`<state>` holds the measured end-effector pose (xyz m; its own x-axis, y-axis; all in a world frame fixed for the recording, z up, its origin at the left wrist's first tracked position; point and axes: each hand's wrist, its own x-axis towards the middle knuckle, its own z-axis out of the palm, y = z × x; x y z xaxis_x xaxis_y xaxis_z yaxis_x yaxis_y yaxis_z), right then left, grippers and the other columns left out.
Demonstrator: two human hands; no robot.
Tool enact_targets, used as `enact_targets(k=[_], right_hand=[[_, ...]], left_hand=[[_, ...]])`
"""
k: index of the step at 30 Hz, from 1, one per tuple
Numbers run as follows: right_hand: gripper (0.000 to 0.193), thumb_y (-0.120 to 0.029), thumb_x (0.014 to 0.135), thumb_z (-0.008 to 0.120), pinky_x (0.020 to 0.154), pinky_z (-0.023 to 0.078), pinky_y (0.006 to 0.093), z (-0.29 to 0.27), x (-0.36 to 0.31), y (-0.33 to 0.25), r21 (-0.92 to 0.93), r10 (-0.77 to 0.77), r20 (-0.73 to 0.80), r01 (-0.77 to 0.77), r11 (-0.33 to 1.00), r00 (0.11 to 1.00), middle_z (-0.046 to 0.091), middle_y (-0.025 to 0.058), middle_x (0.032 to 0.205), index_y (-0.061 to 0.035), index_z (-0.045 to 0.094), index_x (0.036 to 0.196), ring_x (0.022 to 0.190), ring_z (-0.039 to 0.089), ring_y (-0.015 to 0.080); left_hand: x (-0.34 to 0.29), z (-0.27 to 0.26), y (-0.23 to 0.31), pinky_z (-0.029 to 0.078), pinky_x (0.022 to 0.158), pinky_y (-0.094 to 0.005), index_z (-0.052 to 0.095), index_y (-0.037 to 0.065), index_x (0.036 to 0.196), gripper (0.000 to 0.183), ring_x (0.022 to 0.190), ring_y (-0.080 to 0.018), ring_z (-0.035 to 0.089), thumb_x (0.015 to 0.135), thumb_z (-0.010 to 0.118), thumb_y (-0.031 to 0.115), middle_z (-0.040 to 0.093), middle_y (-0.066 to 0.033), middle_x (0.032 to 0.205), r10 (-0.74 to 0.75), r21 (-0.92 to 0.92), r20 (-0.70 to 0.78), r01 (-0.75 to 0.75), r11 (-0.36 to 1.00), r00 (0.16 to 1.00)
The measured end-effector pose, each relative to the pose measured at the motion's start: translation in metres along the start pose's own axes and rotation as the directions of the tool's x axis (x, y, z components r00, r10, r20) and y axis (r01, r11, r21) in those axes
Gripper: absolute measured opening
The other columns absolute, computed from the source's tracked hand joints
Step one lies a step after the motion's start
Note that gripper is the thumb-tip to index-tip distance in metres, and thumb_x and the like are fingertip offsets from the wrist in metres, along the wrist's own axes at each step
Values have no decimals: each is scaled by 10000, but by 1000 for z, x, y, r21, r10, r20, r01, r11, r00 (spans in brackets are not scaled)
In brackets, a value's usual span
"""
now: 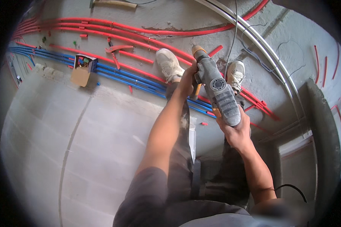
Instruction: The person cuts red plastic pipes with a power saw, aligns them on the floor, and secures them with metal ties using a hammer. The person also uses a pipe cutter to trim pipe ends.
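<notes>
Grey garment [219, 221] nearest, dusty power drill [218, 84] is gripped by left hand [188, 78] in front, right hand [236, 131] behind, and should be kept off red pipes [178, 33].

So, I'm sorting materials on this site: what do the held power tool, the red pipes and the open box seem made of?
Power tool: probably a hard plastic housing, matte grey, with moulded ribs.
Red pipes: likely plastic, smooth, slightly glossy, gently curving.
Open box: apparently cardboard, showing a thin, matte brown face.
</notes>
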<state>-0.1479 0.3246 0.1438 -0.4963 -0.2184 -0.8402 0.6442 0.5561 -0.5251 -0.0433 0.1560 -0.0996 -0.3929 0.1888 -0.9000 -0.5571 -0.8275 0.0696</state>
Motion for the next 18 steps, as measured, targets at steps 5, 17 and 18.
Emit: enact_targets(k=[5, 17, 18], right_hand=[[280, -39, 899, 784, 791, 540, 307, 25, 6, -15, 35, 36, -11, -36, 999, 999, 723, 46, 947, 12, 666, 1147, 847, 647, 121], [89, -14, 920, 702, 659, 478, 270, 98, 66, -16, -23, 17, -119, -20, 1000, 993, 645, -3, 808, -16, 664, 1002, 705, 584, 82], [168, -15, 921, 723, 720, 497, 277, 97, 68, -15, -17, 41, -107, -43, 999, 993, 669, 12, 881, -3, 664, 1078, 777, 597, 87]], left_hand=[[-17, -12, 38, 519, 632, -287, 733, 16, 1015, 639, 719, -124, 658, 1075, 575, 632, 709, -38, 878, 158, 96, -143, -146, 985, 977], [41, -53, 54, 460, 456, -300, 724, -39, 931, 772, 521, -144, 605, 1024, 587, 715, 642, -59, 684, 273, 261, -234, -210, 942, 933], [48, -57, 50, 464, 461, -311, 727, -40, 923, 770, 525, -158, 612, 1027, 585, 709, 647, -61, 686, 272, 259, -250, -206, 943, 929]])
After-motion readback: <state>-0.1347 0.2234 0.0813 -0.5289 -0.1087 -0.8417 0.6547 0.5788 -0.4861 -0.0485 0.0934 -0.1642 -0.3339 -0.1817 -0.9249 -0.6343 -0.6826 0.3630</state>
